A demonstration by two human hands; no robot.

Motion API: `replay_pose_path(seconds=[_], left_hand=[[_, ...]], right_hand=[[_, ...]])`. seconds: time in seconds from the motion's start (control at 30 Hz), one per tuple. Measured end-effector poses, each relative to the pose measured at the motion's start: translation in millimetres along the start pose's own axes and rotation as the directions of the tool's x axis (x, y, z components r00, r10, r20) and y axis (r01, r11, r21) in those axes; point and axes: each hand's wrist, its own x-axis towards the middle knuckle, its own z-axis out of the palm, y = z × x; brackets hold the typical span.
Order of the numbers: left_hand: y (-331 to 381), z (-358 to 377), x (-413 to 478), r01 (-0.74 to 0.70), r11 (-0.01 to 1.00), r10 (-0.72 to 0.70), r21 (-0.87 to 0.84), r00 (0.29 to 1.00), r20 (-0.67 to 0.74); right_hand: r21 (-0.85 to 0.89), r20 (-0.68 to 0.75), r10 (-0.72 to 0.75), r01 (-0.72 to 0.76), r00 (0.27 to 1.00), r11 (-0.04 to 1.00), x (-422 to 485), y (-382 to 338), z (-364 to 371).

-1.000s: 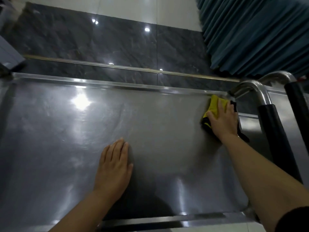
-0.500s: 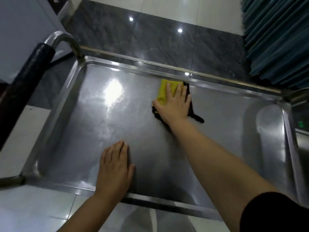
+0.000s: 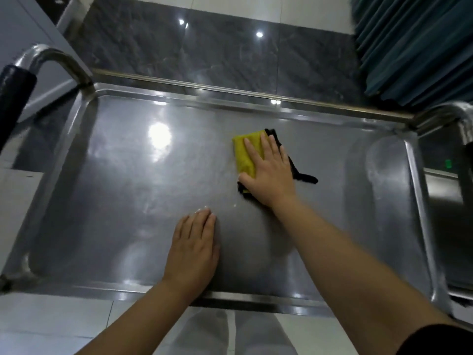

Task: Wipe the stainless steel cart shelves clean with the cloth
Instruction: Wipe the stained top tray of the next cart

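— Lower centre?
— The left hand [image 3: 193, 249] stays flat, fingers together, on the cart shelf [image 3: 115, 188].
— And the cloth [image 3: 246, 156]?
— Mid-frame, under the right hand [image 3: 268, 175], whose straight, slightly spread fingers press it down. It has come back from the far rim.

**Polished stone floor catches the lights**

A pleated teal curtain [image 3: 414, 47] hangs over the floor. Left of it runs a band of dark grey marble [image 3: 217, 55] that is glossy and mirrors bright light spots [image 3: 259, 34] — with pale tiles [image 3: 256, 6] beyond it and a grey-white panel [image 3: 25, 34] farthest left.
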Motion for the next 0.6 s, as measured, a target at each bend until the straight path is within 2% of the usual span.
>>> replay_pose_path(seconds=[0.13,0.33,0.47,0.6], left_hand=[[39.8,4.6,17.8,-0.138,0.990,0.138,-0.001,0.990,0.007],[88.8,17.0,29.2,-0.241,0.970,0.241,-0.027,0.971,-0.004],[98.0,12.0,25.8,-0.278,0.959,0.275,-0.050,0.960,-0.049],[78.6,2.2,11.8,-0.232,0.971,0.232,-0.052,0.973,-0.022]], right_hand=[[-0.020,-0.040,0.247,-0.248,0.968,0.969,-26.4,101.3,-27.6],[0.010,-0.083,0.532,-0.533,0.843,0.846,-75.3,211.6,-53.2],[0.024,-0.094,0.612,-0.612,0.785,0.790,-104.5,224.5,-54.8],[0.088,-0.086,0.733,-0.728,0.674,0.680,-101.8,187.5,-43.4]])
